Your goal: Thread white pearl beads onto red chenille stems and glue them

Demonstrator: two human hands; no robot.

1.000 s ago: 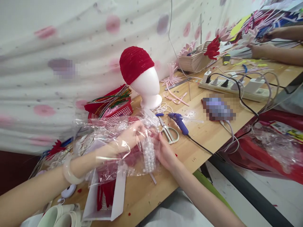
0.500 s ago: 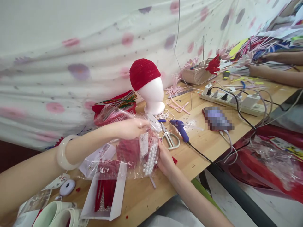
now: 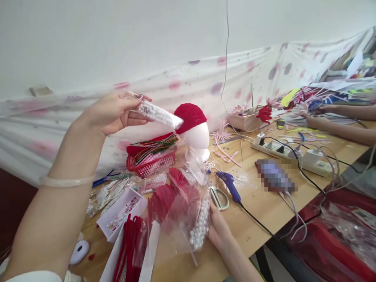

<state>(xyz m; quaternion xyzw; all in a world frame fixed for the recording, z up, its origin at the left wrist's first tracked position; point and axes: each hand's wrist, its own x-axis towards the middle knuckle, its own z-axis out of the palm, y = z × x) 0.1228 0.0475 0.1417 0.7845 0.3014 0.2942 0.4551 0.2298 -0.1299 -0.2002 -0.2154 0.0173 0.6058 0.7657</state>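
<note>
Left hand (image 3: 110, 113) raised above the table, fingers and thumb pinched on one end of a small clear packet of white pearl beads (image 3: 158, 113); the packet is narrow, glossy and slightly blurred, and sticks out to the right in front of the red cap. A small dark mark shows on the packet, not readable. A smooth, pale, translucent bangle (image 3: 66, 181) sits on that wrist.

Right hand (image 3: 219, 229) low on the wooden table (image 3: 264, 213), fingers closed on the edge of a large crinkled clear plastic bag (image 3: 182, 203). Bag contents: red fringed pieces and a strand of round white pearl beads (image 3: 201, 225) hanging along its right side.

Surroundings:
- White foam mannequin head (image 3: 198, 137), smooth and matte, wearing a red knitted cap (image 3: 189, 115).
- Red plastic mesh basket (image 3: 151, 162) holding multicoloured chenille stems.
- White open box (image 3: 122, 209) with small sheets of dotted stickers; writing too small to read.
- Scissors (image 3: 220, 197) with pale handles, just beside a blue glue gun (image 3: 230, 184) with a black cord.
- White power strip (image 3: 293, 156) with several plugs.
- Another person's forearms (image 3: 337, 129) far right, among pink foam flowers.
</note>
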